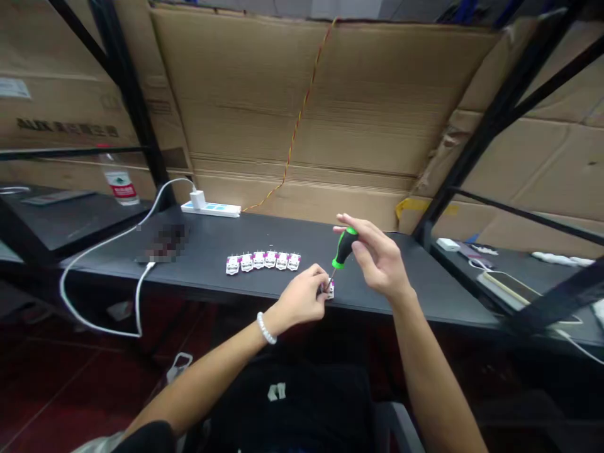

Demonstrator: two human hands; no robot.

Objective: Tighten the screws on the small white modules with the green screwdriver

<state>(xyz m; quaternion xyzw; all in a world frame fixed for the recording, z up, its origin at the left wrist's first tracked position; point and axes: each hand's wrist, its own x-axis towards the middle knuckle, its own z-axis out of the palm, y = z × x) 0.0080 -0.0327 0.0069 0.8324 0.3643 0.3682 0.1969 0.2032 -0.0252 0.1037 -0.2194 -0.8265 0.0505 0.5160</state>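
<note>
My right hand (pixel 380 258) holds a green and black screwdriver (pixel 345 248) by its handle, between the thumb and the fingers. The screwdriver tilts, its thin shaft pointing down and left to a small white and purple part (pixel 331 290) near the desk's front edge. Pinched against that part is my left hand (pixel 304 293), a pale beaded bracelet on its wrist; its fingers partly hide the part. Whether the tip sits in a screw is too small to tell. To the left, several similar white and purple parts (pixel 270 259) stand in a row.
On the dark desk (pixel 207 242), a white power strip (pixel 217 209) lies at the back left with a charger plugged in. Its white cable (pixel 70 296) loops over the front edge to a blurred object (pixel 163 244). A cardboard wall (pixel 302 113) closes off the back, between black metal posts (pixel 453 182).
</note>
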